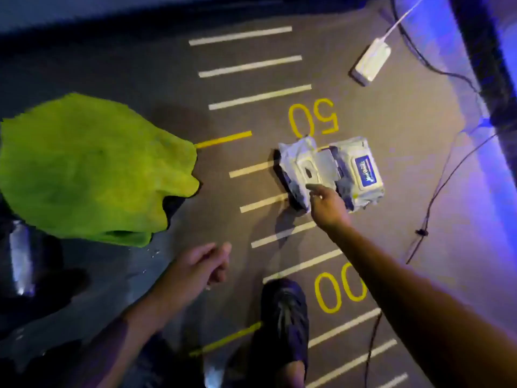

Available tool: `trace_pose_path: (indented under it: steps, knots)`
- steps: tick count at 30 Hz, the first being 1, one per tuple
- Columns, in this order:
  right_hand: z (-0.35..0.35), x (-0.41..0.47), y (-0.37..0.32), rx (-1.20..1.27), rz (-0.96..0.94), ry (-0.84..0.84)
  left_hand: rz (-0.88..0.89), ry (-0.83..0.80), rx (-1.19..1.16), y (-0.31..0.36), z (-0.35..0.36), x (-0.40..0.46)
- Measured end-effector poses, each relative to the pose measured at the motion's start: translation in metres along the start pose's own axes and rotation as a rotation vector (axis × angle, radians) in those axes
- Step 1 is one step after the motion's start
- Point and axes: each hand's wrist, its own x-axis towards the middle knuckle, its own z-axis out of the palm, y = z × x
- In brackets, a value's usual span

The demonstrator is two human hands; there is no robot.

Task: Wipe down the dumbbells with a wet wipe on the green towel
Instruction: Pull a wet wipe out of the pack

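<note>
Down on the dark rubbery gym floor (pixel 391 163), painted with white ladder stripes and yellow numbers, basically nothing has been wiped yet as far as I can tell. Biggest thing is the crumpled lime-green fabric towel (pixel 92 169) off to the left, soft and bunched up, kind of draped over something dark. Probably the dumbbells are under or beside it, but I honestly can't make them out, just a shiny metal-looking bar (pixel 21 256) at the far left edge.

Next, two soft silvery plastic packs of wet wipes (pixel 330 172) lie side by side right of centre, well apart from the towel. One has a blue label, the other a flip lid standing open.

The right hand (pixel 327 204) reaches out to the open pack, fingers loosely spread, fingertips at the opening, not holding anything yet. The left hand (pixel 201 268) hangs loose and half curled near the towel's lower edge, empty.

Smaller bits: a dark shoe (pixel 285 312) at the bottom, a white plastic power adapter (pixel 370 61) and thin black cables (pixel 436 191) on the right.

So my guess: still at the pull-a-wipe stage, all the wiping left.
</note>
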Motion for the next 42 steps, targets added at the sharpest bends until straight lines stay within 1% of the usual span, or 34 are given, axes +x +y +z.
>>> trace_pose_path:
  steps: [3, 7, 9, 12, 14, 17, 21, 25, 28, 30, 34, 36, 39, 42]
  knots:
    - [0.018, 0.036, 0.012, -0.066, -0.054, 0.151, 0.017, -0.044, 0.012, -0.008, 0.002, 0.043]
    - [0.033, 0.073, 0.031, -0.184, -0.148, 0.256, 0.052, -0.035, 0.021, -0.017, 0.007, 0.086]
    - [0.039, 0.084, 0.036, -0.239, -0.169, 0.299, 0.102, -0.047, 0.015, -0.019, 0.006, 0.094]
    - [0.044, 0.097, 0.04, -0.38, -0.205, 0.358, 0.113, -0.018, 0.013, -0.028, 0.002, 0.102]
    - [0.043, 0.101, 0.044, -0.423, -0.281, 0.36, 0.109, 0.012, 0.017, -0.033, 0.0, 0.101]
    - [0.036, 0.099, 0.048, -0.487, -0.363, 0.297, 0.116, 0.04, 0.001, -0.034, 0.002, 0.091]
    - [0.028, 0.098, 0.034, -0.546, -0.349, 0.3, 0.119, 0.037, -0.029, -0.03, 0.011, 0.077]
    - [0.03, 0.1, 0.03, -0.564, -0.393, 0.297, 0.1, 0.01, -0.025, -0.033, 0.027, 0.071]
    - [0.03, 0.102, 0.033, -0.508, -0.411, 0.292, 0.103, 0.01, -0.035, -0.034, 0.033, 0.07]
    - [0.029, 0.101, 0.036, -0.381, -0.387, 0.309, 0.107, 0.0, -0.039, -0.035, 0.032, 0.07]
    - [0.026, 0.085, 0.039, 0.099, -0.269, 0.333, 0.134, -0.003, -0.049, -0.035, 0.031, 0.065]
    - [0.021, 0.074, 0.038, 0.272, -0.216, 0.364, 0.135, 0.015, -0.043, -0.033, 0.032, 0.06]
    - [0.008, 0.059, 0.038, 0.36, -0.229, 0.446, 0.142, 0.041, -0.017, -0.03, 0.031, 0.052]
    - [-0.009, 0.047, 0.037, 0.363, -0.31, 0.51, 0.184, 0.043, 0.032, -0.029, 0.026, 0.04]
